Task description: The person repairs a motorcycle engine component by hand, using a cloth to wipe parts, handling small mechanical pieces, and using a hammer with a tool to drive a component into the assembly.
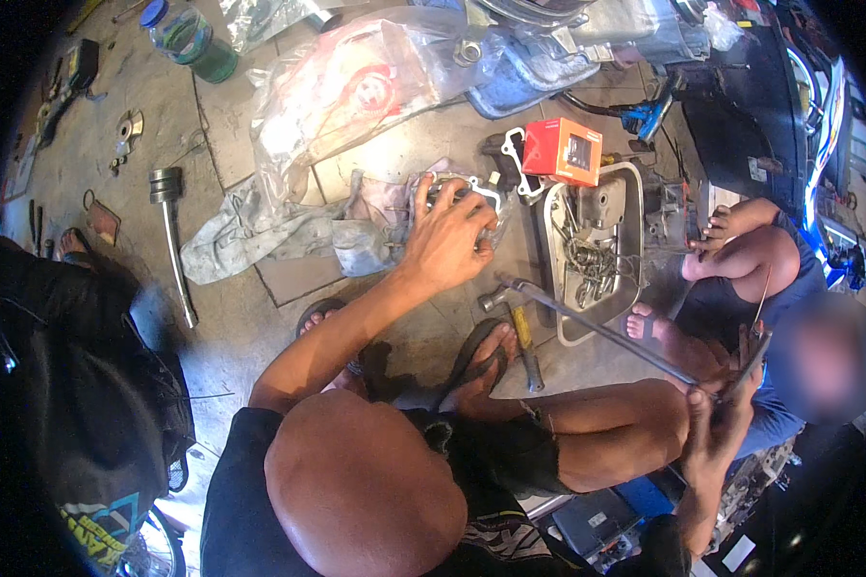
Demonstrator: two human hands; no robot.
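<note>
My left hand [449, 231] reaches forward with bent fingers gripping the top of a metal engine part [492, 200]. That part has a pale, shaped rim and rests among grey rags [250, 226]; the fingers hide much of it. Near my bent right leg, my right hand [710, 423] is closed round a long metal T-handle wrench [597, 329]. The wrench's shaft slants up and left, its tip above a hammer [522, 337] on the floor by my right foot. Right of the engine part stands a metal tray [552, 288] of small metal parts.
A red-orange box [562, 151] and a flat gasket [520, 163] lie beyond the tray. A long socket wrench [171, 240] lies left of the rags, a bottle [192, 40] farther back. Clear plastic bags [356, 87] spread ahead. A co-worker's hand [736, 223] and legs are at right.
</note>
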